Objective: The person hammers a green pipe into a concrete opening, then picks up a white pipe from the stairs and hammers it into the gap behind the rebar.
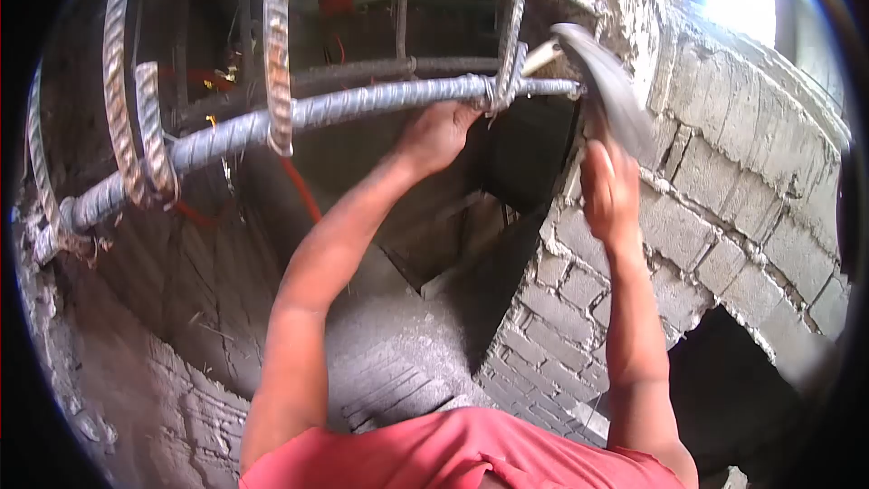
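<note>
My left hand [439, 138] is closed just under a long ribbed steel bar [362, 104], its fingertips close to a wire tie [493, 100]. At that tie an upright stirrup bar [514, 23] meets the long bar. What the left fingers pinch is too small to make out. My right hand [611, 186] is a fist around a dark grey curved tool [611, 81], smeared by motion. The tool rises past the long bar's right end, beside the rough concrete. Its exact kind does not show.
More ribbed stirrups [278, 45] cross the long bar on the left. A hollow-block wall [715, 190] with rough mortar joints stands at the right, with a dark opening [733, 380] low in it. Grey debris [398, 367] lies far below, and a bright window [742, 4] is at upper right.
</note>
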The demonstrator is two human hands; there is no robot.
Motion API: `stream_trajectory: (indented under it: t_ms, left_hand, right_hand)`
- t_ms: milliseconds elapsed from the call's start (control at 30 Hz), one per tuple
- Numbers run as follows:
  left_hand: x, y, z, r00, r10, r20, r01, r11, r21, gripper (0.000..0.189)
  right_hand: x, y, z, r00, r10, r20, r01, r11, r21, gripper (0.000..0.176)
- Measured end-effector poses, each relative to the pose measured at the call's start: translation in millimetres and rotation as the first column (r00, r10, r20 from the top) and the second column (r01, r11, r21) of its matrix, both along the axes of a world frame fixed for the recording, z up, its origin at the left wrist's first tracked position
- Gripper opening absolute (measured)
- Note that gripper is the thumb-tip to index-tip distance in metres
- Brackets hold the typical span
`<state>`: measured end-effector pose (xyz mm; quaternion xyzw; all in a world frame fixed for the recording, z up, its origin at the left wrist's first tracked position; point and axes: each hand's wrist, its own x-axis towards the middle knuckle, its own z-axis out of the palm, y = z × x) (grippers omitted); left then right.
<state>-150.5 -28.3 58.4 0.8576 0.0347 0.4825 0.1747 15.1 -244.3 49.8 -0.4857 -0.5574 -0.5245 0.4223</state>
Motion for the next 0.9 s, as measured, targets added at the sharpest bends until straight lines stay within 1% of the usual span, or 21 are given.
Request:
stream_trajectory:
  t_ms: [33,67,100,133,167,233,267,300,333,367,433,467,500,567,600,633,700,767,833,867,900]
  left_hand:
    - [12,14,-7,0.998,0.048,0.043,-0.051,0.996,0.068,0.037]
    - [12,13,-8,0.995,0.016,0.103,-0.023,0.998,0.064,0.038]
    - [13,13,-2,0.981,-0.008,0.193,-0.005,0.998,0.068,0.039]
    - [14,19,0,0.980,0.002,0.198,-0.015,0.998,0.065,0.039]
    - [17,22,-3,0.978,-0.042,0.206,0.036,0.999,0.029,0.037]
    - [22,27,-12,0.972,-0.085,0.218,0.089,0.996,-0.008,0.037]
    - [26,32,-16,0.983,-0.086,0.162,0.106,0.987,-0.121,0.034]
    - [31,36,-18,0.990,-0.094,0.104,0.116,0.967,-0.228,0.033]
    - [42,42,-27,0.930,-0.305,0.204,0.362,0.856,-0.369,0.038]
    - [41,37,-29,0.928,-0.310,0.206,0.366,0.857,-0.362,0.038]
    - [36,25,-38,0.867,-0.387,0.314,0.496,0.719,-0.487,0.045]
    - [32,23,-39,0.881,-0.369,0.296,0.470,0.747,-0.470,0.049]
    - [30,23,-38,0.879,-0.372,0.298,0.474,0.746,-0.468,0.049]
    - [22,17,-32,0.860,-0.429,0.275,0.510,0.720,-0.470,0.049]
    - [20,15,-31,0.861,-0.425,0.279,0.508,0.716,-0.478,0.049]
    - [20,17,-28,0.885,-0.399,0.239,0.465,0.769,-0.438,0.049]
    - [28,29,-29,0.909,-0.368,0.197,0.417,0.824,-0.384,0.048]
    - [25,22,-26,0.908,-0.383,0.172,0.420,0.808,-0.414,0.046]
    - [38,34,-33,0.908,-0.380,0.175,0.418,0.808,-0.416,0.046]
    - [41,36,-34,0.911,-0.375,0.174,0.413,0.811,-0.414,0.046]
    - [43,35,-38,0.912,-0.375,0.167,0.410,0.810,-0.419,0.046]
  right_hand:
    - [-5,-2,4,0.902,0.068,-0.426,-0.171,0.963,-0.208,0.044]
    - [-13,-10,-3,0.895,0.064,-0.442,-0.173,0.962,-0.211,0.044]
    - [-17,-17,-2,0.873,0.127,-0.472,-0.234,0.956,-0.176,0.045]
    - [-21,-21,-7,0.841,0.192,-0.507,-0.299,0.944,-0.139,0.047]
    - [-22,-29,-14,0.725,0.325,-0.608,-0.479,0.872,-0.105,0.053]
    - [-33,-30,-14,0.735,0.588,-0.338,-0.608,0.792,0.054,0.063]
    - [-34,-33,-17,0.684,0.650,-0.330,-0.663,0.743,0.091,0.072]
    - [-42,-40,-21,0.615,0.698,-0.366,-0.704,0.696,0.144,0.073]
    - [-43,-45,-24,0.647,0.683,-0.339,-0.686,0.715,0.133,0.074]
    - [-43,-49,-26,0.677,0.666,-0.312,-0.667,0.735,0.120,0.075]
    - [-33,-49,-42,0.713,0.627,-0.313,-0.623,0.772,0.125,0.077]
    - [-21,-57,-52,0.743,0.573,-0.347,-0.603,0.797,0.026,0.076]
    - [-16,-59,-63,0.748,0.534,-0.394,-0.574,0.819,0.019,0.073]
    - [-20,-69,-78,0.666,0.441,-0.602,-0.560,0.828,-0.013,0.068]
    - [-21,-72,-79,0.635,0.405,-0.658,-0.566,0.824,-0.039,0.060]
    - [-25,-76,-71,0.644,0.331,-0.690,-0.527,0.846,-0.085,0.055]
    - [-37,-83,-55,0.605,0.341,-0.720,-0.552,0.831,-0.071,0.053]
    - [-55,-93,-32,0.617,0.445,-0.649,-0.617,0.786,-0.048,0.055]
    - [-54,-91,-25,0.633,0.602,-0.486,-0.701,0.713,-0.030,0.057]
    - [-39,-86,-27,0.689,0.619,-0.377,-0.693,0.715,-0.093,0.058]
    - [-28,-76,-27,0.772,0.590,-0.235,-0.620,0.780,-0.079,0.056]
